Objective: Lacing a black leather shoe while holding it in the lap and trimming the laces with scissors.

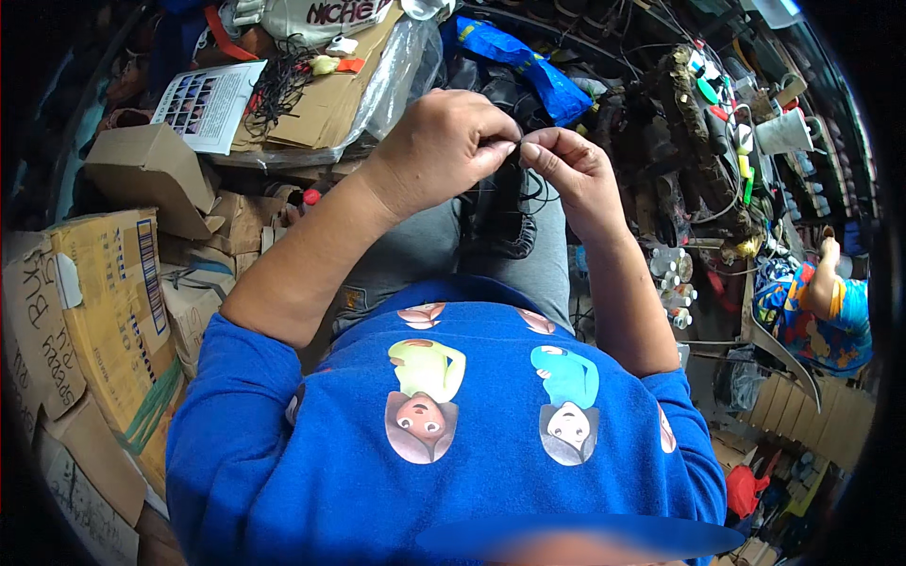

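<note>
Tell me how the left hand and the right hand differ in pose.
The left hand turns its broad back to the camera, while the right hand shows its thumb and curled fingers. The left hand points rightward in the picture; the right hand points up and to the left. Both are bare, their fingertips brought together at what looks like a thin dark strand above the black shoe.

Txt on wht bag [294,24], sheet [211,104], yel. box [106,316], marker-lettered cardbd [36,330]

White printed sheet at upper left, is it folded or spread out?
Spread out: the white printed sheet lies open, its picture grid facing up.
</note>
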Tool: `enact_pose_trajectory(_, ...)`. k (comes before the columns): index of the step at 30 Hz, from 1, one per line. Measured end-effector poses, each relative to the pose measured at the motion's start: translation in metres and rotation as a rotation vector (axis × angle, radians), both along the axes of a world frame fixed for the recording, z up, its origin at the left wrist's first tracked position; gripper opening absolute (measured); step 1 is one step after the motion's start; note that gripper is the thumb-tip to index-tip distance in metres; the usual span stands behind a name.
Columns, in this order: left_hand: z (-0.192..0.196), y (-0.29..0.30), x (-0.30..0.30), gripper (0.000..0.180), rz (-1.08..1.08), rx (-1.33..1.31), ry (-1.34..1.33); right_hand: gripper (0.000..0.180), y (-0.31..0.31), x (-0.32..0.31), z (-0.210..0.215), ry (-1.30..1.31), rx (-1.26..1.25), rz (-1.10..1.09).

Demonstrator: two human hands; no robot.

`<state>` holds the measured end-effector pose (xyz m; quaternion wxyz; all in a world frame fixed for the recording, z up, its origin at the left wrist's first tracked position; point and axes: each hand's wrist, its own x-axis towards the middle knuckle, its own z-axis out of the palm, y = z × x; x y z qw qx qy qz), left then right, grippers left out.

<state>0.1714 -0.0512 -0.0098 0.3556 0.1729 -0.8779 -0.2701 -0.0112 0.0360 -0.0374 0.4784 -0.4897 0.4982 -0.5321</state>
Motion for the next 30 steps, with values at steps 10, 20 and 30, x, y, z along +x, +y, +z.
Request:
enact_pose_trajectory(10, -0.013, -0.002, -0.001, 0.009, 0.07, -0.398, -0.022, 0.016, -0.001, 0.012, -0.002, 0.21, 0.056, -0.041)
enact_pose_trajectory(20, 0.002, -0.012, 0.014, 0.05, -0.364, 0.926, 0.356, 0.014, -0.003, 0.027, 0.026, 0.028, -0.109, 0.01)
enact_pose_trajectory(30, 0.021, -0.067, 0.079, 0.018, 0.042, 0.429, 0.109, 0.027, -0.01, -0.009, 0.027, 0.207, -0.213, -0.095)
